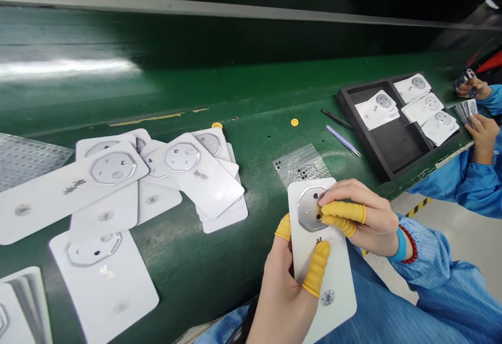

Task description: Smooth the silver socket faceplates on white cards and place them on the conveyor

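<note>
My left hand [294, 281], with yellow finger cots on thumb and a finger, grips a white phone back panel [337, 276] by its side, thumb across the front. The panel is tilted, its silver octagonal camera ring [308, 208] at the upper end. Over that ring my right hand [355, 210] presses its cot-covered fingertips together at a dark camera hole; whatever they pinch is hidden. Just behind the panel, a piece of bubble wrap [309, 158] carries several small black round parts [301, 172].
Several similar panels [204, 176] lie overlapping on the green table at left. Purple tweezers [343, 140] and black tweezers [335, 118] lie near a black divided tray [378, 153] holding panels. Loose yellow finger cots [294, 122] rest behind. At far right, a co-worker's hand [484, 135] holds panels.
</note>
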The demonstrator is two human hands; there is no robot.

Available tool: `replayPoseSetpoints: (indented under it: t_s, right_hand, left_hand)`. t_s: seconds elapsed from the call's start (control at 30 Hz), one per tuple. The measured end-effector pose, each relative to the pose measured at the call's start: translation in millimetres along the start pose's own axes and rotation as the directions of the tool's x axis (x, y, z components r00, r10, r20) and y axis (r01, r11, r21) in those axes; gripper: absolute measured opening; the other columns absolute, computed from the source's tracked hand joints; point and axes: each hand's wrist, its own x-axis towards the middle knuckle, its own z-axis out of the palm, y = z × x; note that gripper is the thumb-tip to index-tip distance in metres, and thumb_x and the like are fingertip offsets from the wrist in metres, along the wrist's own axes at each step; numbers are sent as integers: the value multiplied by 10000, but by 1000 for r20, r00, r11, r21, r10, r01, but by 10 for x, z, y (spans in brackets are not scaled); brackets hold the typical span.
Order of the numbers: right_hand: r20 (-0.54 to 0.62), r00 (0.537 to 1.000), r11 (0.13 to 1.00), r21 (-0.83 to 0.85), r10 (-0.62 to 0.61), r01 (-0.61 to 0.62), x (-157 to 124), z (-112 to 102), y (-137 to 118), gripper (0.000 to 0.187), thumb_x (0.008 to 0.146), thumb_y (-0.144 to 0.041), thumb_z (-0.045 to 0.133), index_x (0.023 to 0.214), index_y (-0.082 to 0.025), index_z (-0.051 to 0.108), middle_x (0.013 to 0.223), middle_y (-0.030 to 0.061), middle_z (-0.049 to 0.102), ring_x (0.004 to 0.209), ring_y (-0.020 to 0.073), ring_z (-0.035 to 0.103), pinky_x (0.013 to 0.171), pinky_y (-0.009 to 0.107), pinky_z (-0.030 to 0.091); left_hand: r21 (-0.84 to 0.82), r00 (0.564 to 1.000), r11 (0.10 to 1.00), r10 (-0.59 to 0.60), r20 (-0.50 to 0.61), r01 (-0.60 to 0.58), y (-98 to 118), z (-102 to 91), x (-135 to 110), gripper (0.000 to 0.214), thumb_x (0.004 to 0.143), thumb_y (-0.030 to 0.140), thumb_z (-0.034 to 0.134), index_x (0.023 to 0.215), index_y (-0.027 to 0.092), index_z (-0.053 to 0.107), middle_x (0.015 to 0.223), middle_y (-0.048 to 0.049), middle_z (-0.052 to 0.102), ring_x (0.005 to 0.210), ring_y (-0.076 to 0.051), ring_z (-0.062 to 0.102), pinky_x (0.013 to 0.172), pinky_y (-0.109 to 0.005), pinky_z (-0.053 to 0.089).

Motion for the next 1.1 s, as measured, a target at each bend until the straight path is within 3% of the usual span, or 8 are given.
replayPoseSetpoints:
  t_s: [0.2, 0.43, 0.6, 0.83, 1.1]
  right_hand:
    - [17, 998, 998, -17, -65, 65, 0, -32, -23, 161, 878, -79, 585, 1023, -109, 648, 954, 128, 683, 891, 200, 642, 717, 374, 568]
    - [-3, 997, 997, -15, -74, 74, 9, -56, -47, 193, 882, -82, 587, 1060, -138, 638, 951, 107, 680, 885, 188, 649, 709, 365, 583]
    - [43, 999, 999, -30, -20, 21, 49, -73, -93, 152, 869, -77, 605, 1011, -114, 647, 978, 122, 671, 927, 196, 645, 747, 370, 585]
    - [41, 994, 995, -2, -99, 99, 43, -91, -95, 122, 841, -32, 609, 937, -90, 655, 959, 128, 657, 892, 191, 642, 787, 400, 576]
    - [-3, 1000, 996, 82, 19, -19, 37, -87, -127, 193, 842, -26, 610, 1009, -114, 654, 957, 106, 657, 881, 179, 648, 743, 359, 585]
  left_hand:
    - [-58, 999, 998, -28, 19, 29, 35, 10, -21, 589, 728, 379, 760, 1263, 238, 556, 1012, -46, 721, 665, -153, 658, 556, -233, 530]
    - [-91, 998, 994, -53, 26, 55, 62, 4, -46, 586, 721, 354, 771, 1258, 237, 567, 1017, -44, 732, 756, -194, 705, 587, -240, 548]
    - [-7, 1000, 1000, 9, -17, -9, 53, 8, -48, 534, 741, 349, 747, 1236, 227, 589, 1018, -56, 740, 858, -229, 712, 529, -211, 524]
    - [-46, 997, 996, 71, -8, -71, 53, 23, -64, 504, 756, 328, 734, 1238, 248, 609, 1050, -51, 741, 826, -221, 721, 697, -281, 587]
    - [-186, 994, 977, -106, 3, 105, 142, 22, -99, 681, 654, 354, 830, 1284, 274, 582, 1124, -72, 729, 909, -268, 716, 629, -277, 603]
